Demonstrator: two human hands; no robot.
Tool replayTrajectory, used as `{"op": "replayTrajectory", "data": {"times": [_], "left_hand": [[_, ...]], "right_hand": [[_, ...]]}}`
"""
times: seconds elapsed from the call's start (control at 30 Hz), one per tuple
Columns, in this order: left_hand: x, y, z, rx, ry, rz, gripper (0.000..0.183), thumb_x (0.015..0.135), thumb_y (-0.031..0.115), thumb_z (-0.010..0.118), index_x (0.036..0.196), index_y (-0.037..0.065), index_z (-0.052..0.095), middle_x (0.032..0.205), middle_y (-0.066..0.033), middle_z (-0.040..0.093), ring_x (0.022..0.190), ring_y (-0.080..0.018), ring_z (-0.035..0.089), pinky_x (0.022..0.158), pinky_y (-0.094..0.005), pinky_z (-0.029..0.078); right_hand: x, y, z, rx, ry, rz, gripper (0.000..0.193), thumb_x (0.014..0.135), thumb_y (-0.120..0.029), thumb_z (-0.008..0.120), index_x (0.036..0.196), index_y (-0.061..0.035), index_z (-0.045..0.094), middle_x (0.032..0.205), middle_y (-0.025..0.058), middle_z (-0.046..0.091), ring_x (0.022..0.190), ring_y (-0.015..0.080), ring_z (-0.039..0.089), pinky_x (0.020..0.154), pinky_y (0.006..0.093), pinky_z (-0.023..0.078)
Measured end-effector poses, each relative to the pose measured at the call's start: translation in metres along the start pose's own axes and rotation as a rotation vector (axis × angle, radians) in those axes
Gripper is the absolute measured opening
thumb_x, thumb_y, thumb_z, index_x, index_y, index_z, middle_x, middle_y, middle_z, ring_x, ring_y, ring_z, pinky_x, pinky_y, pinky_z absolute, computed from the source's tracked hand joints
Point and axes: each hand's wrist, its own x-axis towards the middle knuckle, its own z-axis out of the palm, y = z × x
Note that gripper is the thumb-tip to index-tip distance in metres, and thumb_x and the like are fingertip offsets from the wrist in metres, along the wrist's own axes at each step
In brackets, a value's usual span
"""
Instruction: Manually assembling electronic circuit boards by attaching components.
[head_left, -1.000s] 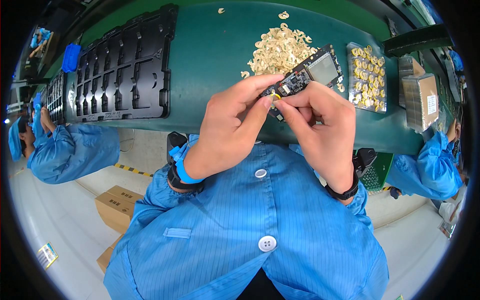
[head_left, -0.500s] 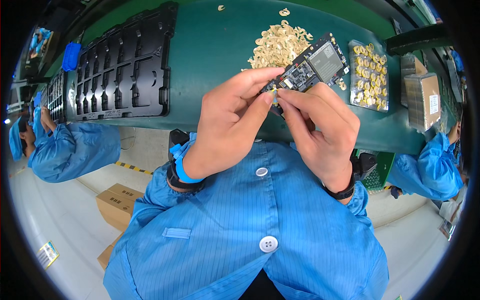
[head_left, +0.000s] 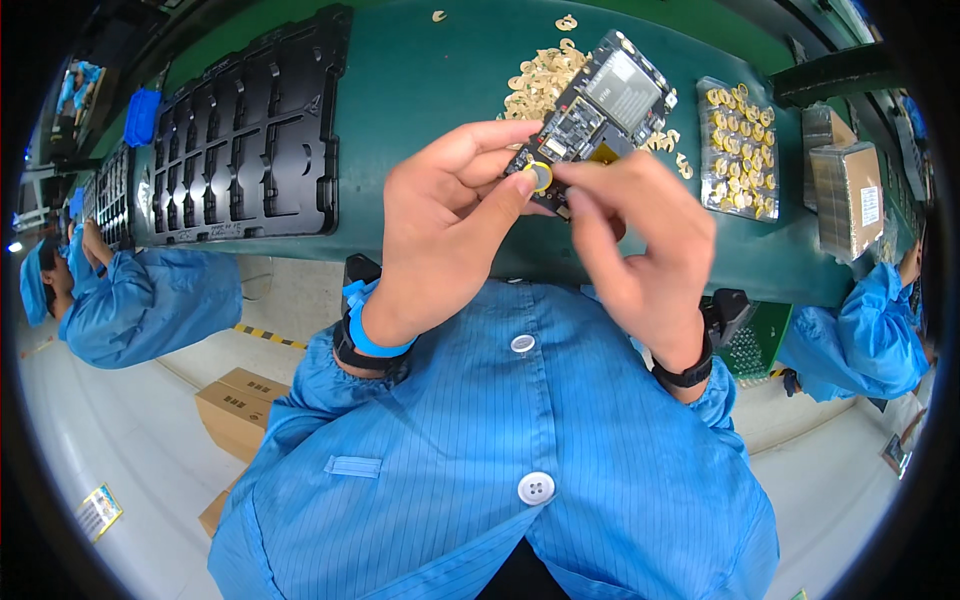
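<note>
Both hands hold a small dark circuit board (head_left: 600, 100) with a grey metal shield above the green table (head_left: 420, 90). My left hand (head_left: 440, 230) pinches its lower end, thumb and forefinger around a small round yellow-rimmed part (head_left: 541, 176) pressed on the board. My right hand (head_left: 640, 250) grips the board's lower right edge, forefinger beside that round part. Both wrists wear dark bands, the left one over a blue strap.
A pile of gold-coloured small parts (head_left: 540, 75) lies on the table behind the board. A clear tray of the same parts (head_left: 738, 150) sits to the right, with wrapped boxes (head_left: 850, 180) beyond. Black moulded trays (head_left: 240, 130) lie left. Other workers in blue sit at both sides (head_left: 150, 300).
The board has been lifted higher and turned more upright. My left thumb and forefinger now press the round yellow part against it.
</note>
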Motion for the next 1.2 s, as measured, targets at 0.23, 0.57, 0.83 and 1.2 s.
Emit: {"op": "replayTrajectory", "data": {"times": [0.23,0.57,0.83,1.2], "left_hand": [[0.003,0.0,-0.002,-0.009,0.027,0.0,0.036,0.101,-0.006,0.058,0.136,-0.014,0.053,0.12,-0.0228,0.073,0.106,-0.0225,0.073,0.085,-0.0337,0.065],[0.014,-0.022,0.002,-0.08,0.001,-0.076,0.038,0.102,-0.007,0.056,0.138,-0.008,0.049,0.121,-0.0214,0.072,0.11,-0.0227,0.072,0.092,-0.0364,0.063],[0.011,-0.048,-0.01,0.032,-0.073,-0.082,0.052,0.101,-0.004,0.06,0.15,-0.006,0.042,0.145,-0.0236,0.058,0.131,-0.03,0.062,0.107,-0.0378,0.053],[-0.015,-0.03,-0.049,0.124,0.013,-0.101,0.028,0.104,0.004,0.061,0.129,-0.007,0.062,0.126,-0.0187,0.071,0.116,-0.0265,0.071,0.095,-0.035,0.058]], "right_hand": [[-0.012,0.009,-0.003,0.271,0.244,0.409,0.016,0.092,0.002,0.075,0.105,0.0039,0.065,0.078,0.0014,0.066,0.065,0.0026,0.056,0.057,0.0197,0.044],[-0.012,0.024,-0.001,0.508,0.087,0.676,0.018,0.098,-0.009,0.074,0.098,-0.002,0.058,0.08,-0.0001,0.065,0.066,0.0028,0.059,0.052,0.02,0.046],[0.127,0.15,-0.026,0.151,0.005,0.466,0.022,0.098,-0.013,0.07,0.085,0.0042,0.065,0.063,0.0057,0.063,0.054,0.0121,0.06,0.05,0.032,0.047],[0.208,0.284,-0.061,-1.012,0.23,0.416,0.039,0.087,-0.031,0.081,0.111,-0.0003,0.073,0.114,0.026,0.07,0.103,0.047,0.071,0.091,0.0516,0.058]]}}
